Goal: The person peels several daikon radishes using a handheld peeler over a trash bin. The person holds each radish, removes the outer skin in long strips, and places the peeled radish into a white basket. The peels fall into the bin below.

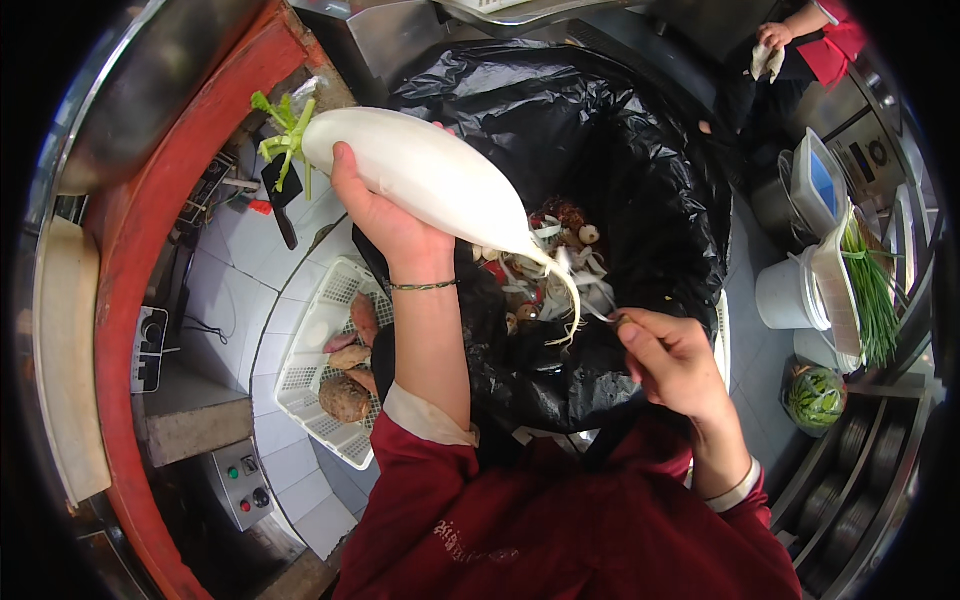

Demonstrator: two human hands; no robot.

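Note:
My left hand [397, 225] grips a large white daikon radish [424, 176] from below and holds it slantwise over a bin lined with a black plastic bag [637, 172]. Cut green leaf stalks [287, 142] stick out at its upper left end. A thin, hairy root tail [574, 296] hangs from the lower right end. Close to that tail, my right hand [671, 356] is shut on a small peeler-like tool [600, 307], whose blurred metal head points at the root. Scraps of peel and vegetable waste [555, 281] lie inside the bag beneath.
On the left, a white plastic crate [315, 367] holds sweet potatoes [364, 319] and a brown tuber [345, 399]. A white bucket [784, 296], green chives [870, 292] and a bagged watermelon [816, 401] stand at right. Another person's hand [775, 35] holds a cloth, upper right.

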